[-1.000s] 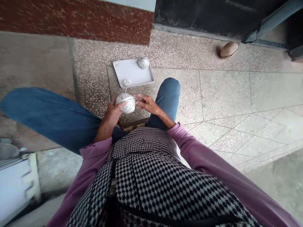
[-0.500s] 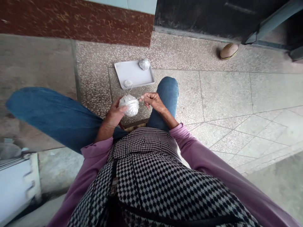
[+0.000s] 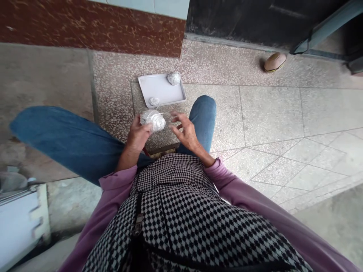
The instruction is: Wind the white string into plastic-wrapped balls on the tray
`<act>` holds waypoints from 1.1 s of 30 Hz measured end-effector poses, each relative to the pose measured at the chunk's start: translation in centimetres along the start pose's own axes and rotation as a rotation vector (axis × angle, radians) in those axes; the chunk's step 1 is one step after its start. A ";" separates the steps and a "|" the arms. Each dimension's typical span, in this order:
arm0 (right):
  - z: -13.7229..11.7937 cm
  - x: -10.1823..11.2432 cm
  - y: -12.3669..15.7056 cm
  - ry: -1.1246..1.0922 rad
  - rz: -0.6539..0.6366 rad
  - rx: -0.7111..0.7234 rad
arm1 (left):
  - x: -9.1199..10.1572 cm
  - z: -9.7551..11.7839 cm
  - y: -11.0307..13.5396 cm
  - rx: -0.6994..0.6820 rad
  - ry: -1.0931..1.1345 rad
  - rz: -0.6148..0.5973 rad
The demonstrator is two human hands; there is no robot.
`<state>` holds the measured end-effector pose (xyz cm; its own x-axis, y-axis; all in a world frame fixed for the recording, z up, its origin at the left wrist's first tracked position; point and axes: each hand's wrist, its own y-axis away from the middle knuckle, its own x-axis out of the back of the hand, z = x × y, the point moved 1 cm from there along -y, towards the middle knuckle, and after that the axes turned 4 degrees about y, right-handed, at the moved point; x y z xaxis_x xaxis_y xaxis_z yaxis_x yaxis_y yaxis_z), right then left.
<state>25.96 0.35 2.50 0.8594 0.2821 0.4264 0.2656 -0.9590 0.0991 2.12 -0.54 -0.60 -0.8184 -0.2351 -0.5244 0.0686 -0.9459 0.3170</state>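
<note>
My left hand (image 3: 138, 136) is wrapped round the left side of a white yarn ball (image 3: 155, 121), thumb across its front. To the right of the ball, my right hand (image 3: 185, 132) is open, its fingers apart and slightly blurred. A thin strand runs from the ball toward these fingertips; whether they touch it I cannot tell. Beyond the hands, a shallow white tray (image 3: 160, 89) lies on the floor. In its near left corner sits a small white yarn ball (image 3: 154, 101), with a strand leading up to the held ball. A larger white yarn ball (image 3: 174, 78) rests at the tray's far right.
My knees, in blue jeans (image 3: 202, 113), frame the work on both sides. A red-brown marbled wall base (image 3: 136, 32) stands beyond the tray. Farther right on the speckled floor is a rounded tan object (image 3: 275, 62) with a dark and yellow edge. White panels (image 3: 21, 223) are at lower left.
My right hand has gone from pinching the strand to spread fingers. The held ball has turned and shifted slightly up and left in my left hand. The tray and its balls stay put.
</note>
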 end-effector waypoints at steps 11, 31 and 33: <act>-1.0 -1.4 0.4 0.326 -0.104 0.067 | -3.1 -2.4 1.0 0.066 -0.053 0.017; -0.1 3.7 2.0 -0.213 -0.283 0.122 | -3.0 1.1 0.2 -0.086 -0.281 -0.275; 0.4 3.7 2.1 -0.332 -0.299 0.087 | -3.6 0.6 0.2 -0.054 -0.282 -0.329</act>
<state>29.89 -0.57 3.96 0.8292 0.5536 0.0775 0.5470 -0.8321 0.0921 4.72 0.29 1.81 -0.9251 0.1438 -0.3516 -0.1981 -0.9724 0.1236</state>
